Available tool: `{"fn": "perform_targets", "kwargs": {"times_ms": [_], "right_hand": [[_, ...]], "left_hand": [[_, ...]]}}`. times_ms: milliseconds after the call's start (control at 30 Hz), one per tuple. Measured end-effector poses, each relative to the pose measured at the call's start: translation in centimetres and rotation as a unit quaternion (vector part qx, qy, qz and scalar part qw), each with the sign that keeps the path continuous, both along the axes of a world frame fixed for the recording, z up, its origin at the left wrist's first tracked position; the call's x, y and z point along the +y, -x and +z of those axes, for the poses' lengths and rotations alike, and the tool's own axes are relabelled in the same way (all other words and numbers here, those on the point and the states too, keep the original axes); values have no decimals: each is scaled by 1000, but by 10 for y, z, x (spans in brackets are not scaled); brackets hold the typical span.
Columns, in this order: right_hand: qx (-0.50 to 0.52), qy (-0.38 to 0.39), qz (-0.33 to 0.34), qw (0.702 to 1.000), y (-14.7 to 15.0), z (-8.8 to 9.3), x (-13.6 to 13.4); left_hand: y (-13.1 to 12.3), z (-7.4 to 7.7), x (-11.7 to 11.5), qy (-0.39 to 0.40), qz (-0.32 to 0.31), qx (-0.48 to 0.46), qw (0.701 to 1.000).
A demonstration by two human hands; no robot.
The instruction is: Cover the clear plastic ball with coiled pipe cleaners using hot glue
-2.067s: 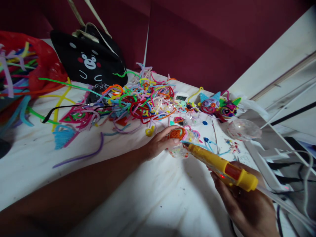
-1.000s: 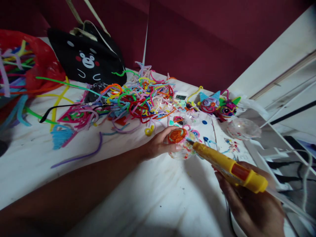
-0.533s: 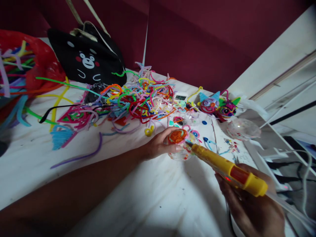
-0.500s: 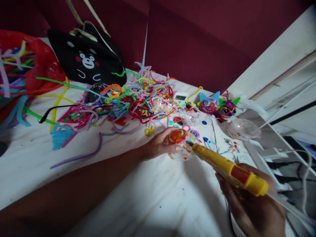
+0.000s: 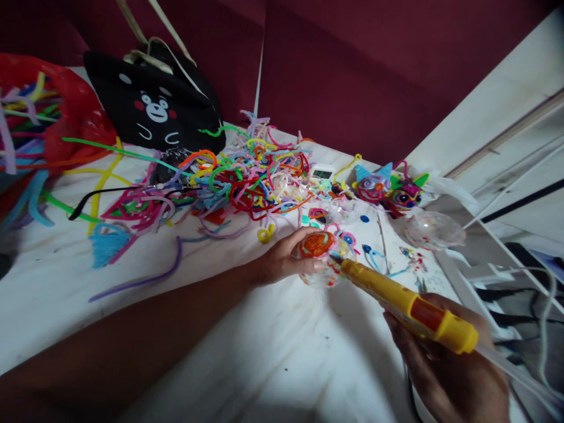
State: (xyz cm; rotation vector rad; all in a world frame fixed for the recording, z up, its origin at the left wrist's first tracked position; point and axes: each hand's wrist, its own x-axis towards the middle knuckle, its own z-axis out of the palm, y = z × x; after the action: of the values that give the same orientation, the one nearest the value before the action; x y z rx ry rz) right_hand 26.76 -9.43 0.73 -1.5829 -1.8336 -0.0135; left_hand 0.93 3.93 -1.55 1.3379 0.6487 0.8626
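My left hand point(image 5: 286, 255) is closed round a clear plastic ball point(image 5: 324, 264) that carries an orange pipe-cleaner spiral and coloured bits on top. It rests on the white cloth. My right hand point(image 5: 449, 367) grips a yellow glue gun point(image 5: 408, 302) with a red panel. The gun's nozzle touches the ball's right side, just below the spiral. A clear glue stick sticks out of the gun's back end toward the lower right.
A tangled heap of coloured pipe cleaners point(image 5: 238, 182) lies behind the ball. Two finished cat-faced balls point(image 5: 390, 191) and a clear ball point(image 5: 434, 230) sit at the right. A black bear bag point(image 5: 154, 111) and red bag point(image 5: 53, 117) stand at the back left. Cables hang off the right edge.
The glue gun's nozzle has shifted slightly along the ball's right side and the right hand has drifted lower and to the right. The left hand has kept hold of the ball.
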Motion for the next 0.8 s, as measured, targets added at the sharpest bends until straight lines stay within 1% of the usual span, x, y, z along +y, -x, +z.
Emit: {"fn": "perform_targets", "kwargs": {"times_ms": [133, 300, 667, 800], "right_hand": [[-42, -2, -10, 999, 0, 2, -1], [-109, -38, -18, 993, 2, 6, 3], [-71, -66, 27, 995, 7, 13, 11], [-79, -90, 26, 992, 12, 18, 12]], "left_hand": [[-1, 1, 0, -7, 2, 5, 1000], [-1, 1, 0, 3, 3, 5, 1000], [1, -5, 1, -8, 3, 4, 1000], [1, -6, 1, -8, 2, -1, 1000]]}}
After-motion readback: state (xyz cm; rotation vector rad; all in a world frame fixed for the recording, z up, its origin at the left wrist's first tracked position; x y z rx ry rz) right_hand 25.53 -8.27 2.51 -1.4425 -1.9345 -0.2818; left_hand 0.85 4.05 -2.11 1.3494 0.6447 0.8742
